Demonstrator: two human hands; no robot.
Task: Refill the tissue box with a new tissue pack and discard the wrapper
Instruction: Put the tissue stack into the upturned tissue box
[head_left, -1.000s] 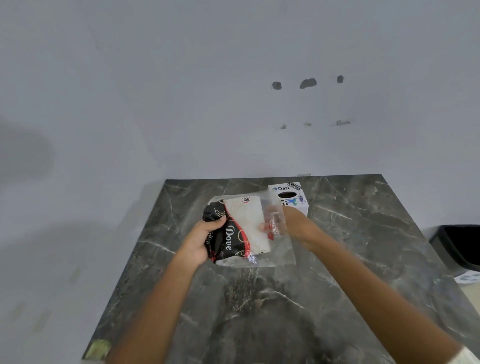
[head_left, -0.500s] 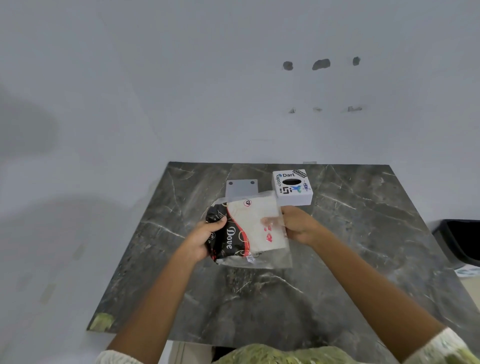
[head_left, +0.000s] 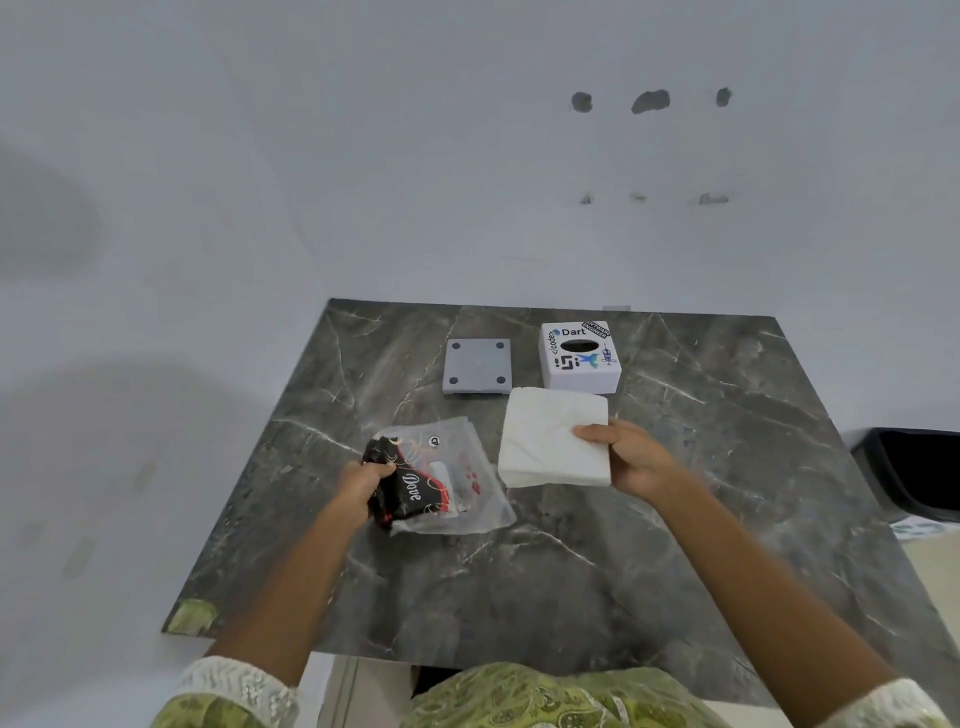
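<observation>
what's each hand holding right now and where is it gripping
Left hand grips the emptied wrapper at its crumpled dark left end. Right hand pinches the white tissue stack at its right edge.

Dark marble-look table faintly glossy, clear glossy plastic wrapper, soft matt paper tissue stack, smooth matt white tissue box

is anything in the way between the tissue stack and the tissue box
Nothing visible stands between them: the tissue stack, held in the right hand, sits just in front of the tissue box. The grey base plate lies off to the side.
</observation>
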